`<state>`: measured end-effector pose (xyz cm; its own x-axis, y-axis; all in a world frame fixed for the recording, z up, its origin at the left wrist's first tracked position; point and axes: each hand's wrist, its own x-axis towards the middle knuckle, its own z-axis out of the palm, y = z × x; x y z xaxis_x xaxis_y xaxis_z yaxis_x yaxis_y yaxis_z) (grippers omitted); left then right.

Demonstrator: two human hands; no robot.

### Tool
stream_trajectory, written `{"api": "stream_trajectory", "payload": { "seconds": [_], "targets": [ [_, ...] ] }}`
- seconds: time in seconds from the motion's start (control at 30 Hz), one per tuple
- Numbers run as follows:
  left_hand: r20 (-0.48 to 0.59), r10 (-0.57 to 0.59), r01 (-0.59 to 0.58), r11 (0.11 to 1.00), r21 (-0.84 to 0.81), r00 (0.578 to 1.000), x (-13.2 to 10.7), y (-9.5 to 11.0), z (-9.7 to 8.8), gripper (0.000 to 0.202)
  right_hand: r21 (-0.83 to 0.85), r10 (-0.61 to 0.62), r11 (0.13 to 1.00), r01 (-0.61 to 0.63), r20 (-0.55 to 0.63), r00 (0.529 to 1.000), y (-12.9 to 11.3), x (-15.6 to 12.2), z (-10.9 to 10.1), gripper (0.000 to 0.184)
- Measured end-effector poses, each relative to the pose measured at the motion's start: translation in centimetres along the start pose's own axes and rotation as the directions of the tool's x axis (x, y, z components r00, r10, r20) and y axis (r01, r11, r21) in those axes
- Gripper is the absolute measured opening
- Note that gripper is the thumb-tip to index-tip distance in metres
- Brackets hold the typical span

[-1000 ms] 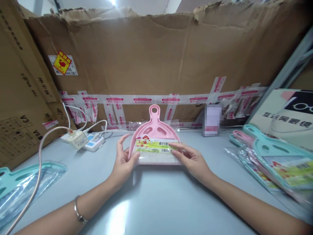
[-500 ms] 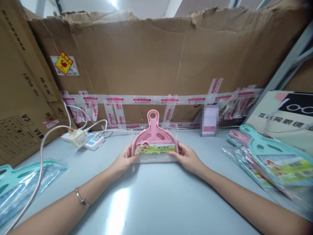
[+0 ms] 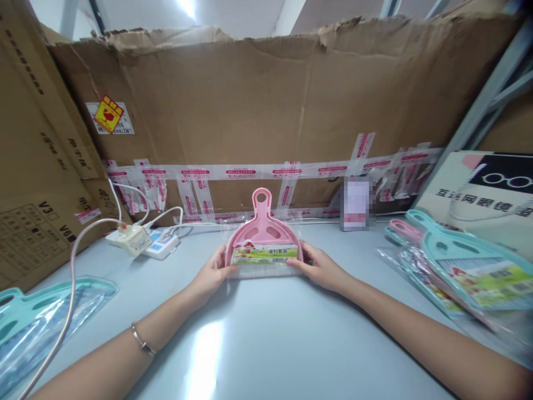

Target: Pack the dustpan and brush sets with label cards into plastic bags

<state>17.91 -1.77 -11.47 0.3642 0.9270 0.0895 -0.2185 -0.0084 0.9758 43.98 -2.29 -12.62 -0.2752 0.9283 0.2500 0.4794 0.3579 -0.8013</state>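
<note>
A pink dustpan (image 3: 262, 230) in a clear plastic bag lies on the grey table (image 3: 258, 344) in the middle, handle pointing away from me. A green and white label runs across its front. My left hand (image 3: 213, 272) grips its left front corner, fingers curled round the edge. My right hand (image 3: 318, 266) grips the right front corner the same way. A bracelet sits on my left wrist.
A stack of bagged teal and pink dustpans (image 3: 462, 272) lies at the right. Another bagged teal dustpan (image 3: 37, 322) lies at the far left. A power strip (image 3: 144, 241) with white cables sits back left. Taped cardboard walls (image 3: 266, 111) enclose the back and left.
One second ago my hands were partly open at the dustpan's front with the pan tilted up. Both hands have closed on its corners and it now lies lower, slightly farther away.
</note>
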Motion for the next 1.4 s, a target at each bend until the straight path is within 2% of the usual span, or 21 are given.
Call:
{"api": "stream_trajectory", "payload": {
  "seconds": [0.2,0.57,0.73,0.9,0.97,1.03,1.07,1.13,1.17,1.2,1.27,1.33,1.4],
  "targets": [
    [0.010,0.010,-0.010,1.000,-0.018,1.000,0.2,-0.2,-0.2,0.051,-0.036,-0.027,0.999,0.025,-0.051,0.998,-0.1,0.0,0.1,0.029],
    [-0.006,0.009,-0.009,1.000,-0.005,1.000,0.2,-0.5,-0.1,0.052,-0.009,0.000,1.000,0.000,-0.014,1.000,-0.2,0.1,-0.3,0.030],
    [-0.022,-0.004,0.004,1.000,0.002,1.000,0.2,-0.4,0.2,0.052,0.028,0.086,0.996,-0.087,0.024,0.996,-0.4,-0.2,-0.5,0.037],
    [0.010,0.022,-0.022,0.999,0.039,1.000,0.2,0.1,0.5,0.052,0.060,0.092,0.994,-0.092,0.002,0.996,-0.5,-0.1,-0.2,0.035],
    [-0.015,0.015,-0.014,0.998,0.057,1.000,0.4,0.3,0.6,0.050,0.068,0.079,0.995,-0.078,-0.006,0.997,-0.7,-0.1,0.1,0.032],
    [-0.094,-0.022,0.027,0.998,0.049,0.995,0.7,0.3,0.8,0.047,0.047,0.063,0.997,-0.060,-0.064,0.996,-0.9,-0.1,0.4,0.039],
    [-0.130,-0.043,0.046,0.999,0.026,0.991,0.9,0.3,1.0,0.047,0.002,0.035,0.999,-0.035,-0.128,0.991,-1.0,-0.2,0.4,0.046],
    [-0.163,-0.076,0.070,0.996,-0.048,0.984,1.0,0.4,1.2,0.049,-0.169,-0.104,0.984,0.057,-0.286,0.952,-1.4,-0.5,0.4,0.058],
    [-0.163,-0.088,0.074,0.993,-0.089,0.983,1.0,0.4,1.3,0.050,-0.275,-0.209,0.954,0.118,-0.329,0.921,-1.7,-0.7,0.3,0.057],
    [-0.163,-0.098,0.078,0.989,-0.124,0.982,0.9,0.4,1.4,0.050,-0.370,-0.312,0.910,0.187,-0.314,0.897,-1.9,-0.9,0.2,0.052],
    [-0.177,-0.109,0.078,0.982,-0.174,0.978,0.6,0.6,1.6,0.049,-0.471,-0.443,0.816,0.335,-0.137,0.886,-2.5,-1.2,0.0,0.034],
    [-0.218,-0.127,0.079,0.973,-0.216,0.968,0.2,0.9,1.8,0.047,-0.465,-0.456,0.761,0.452,0.113,0.883,-2.9,-1.5,0.0,0.027],
    [-0.278,-0.164,0.090,0.961,-0.260,0.947,-0.3,1.3,2.1,0.043,-0.423,-0.410,0.765,0.486,0.262,0.874,-3.1,-1.6,0.3,0.029]
  ]
}}
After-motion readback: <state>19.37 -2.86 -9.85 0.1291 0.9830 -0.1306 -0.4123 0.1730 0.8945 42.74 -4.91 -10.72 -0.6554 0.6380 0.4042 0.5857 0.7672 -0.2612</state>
